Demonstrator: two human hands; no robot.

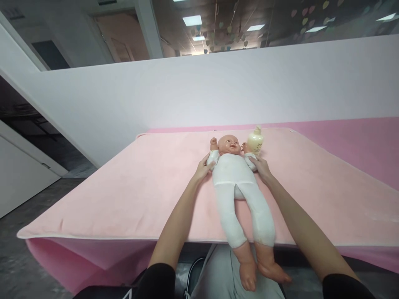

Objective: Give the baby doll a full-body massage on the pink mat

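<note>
A baby doll (234, 170) with a white cloth body lies on its back on the pink table cover, head toward the wall. Its bare feet hang past the near edge, over my lap. My left hand (204, 167) is closed around the doll's upper arm on the left side of the picture. On the other side, my right hand (262, 167) holds the doll's other arm, with part of the fingers hidden behind it. Both doll forearms point up beside the head. Just behind the doll's right-side hand stands a cream-coloured pump bottle (255, 141).
The light pink cover (124, 195) spreads over the table, with a darker pink cloth (358, 145) under it. A white partition (218, 91) rises behind the table, with glass above. A white panel (25, 174) stands at the left above a grey floor.
</note>
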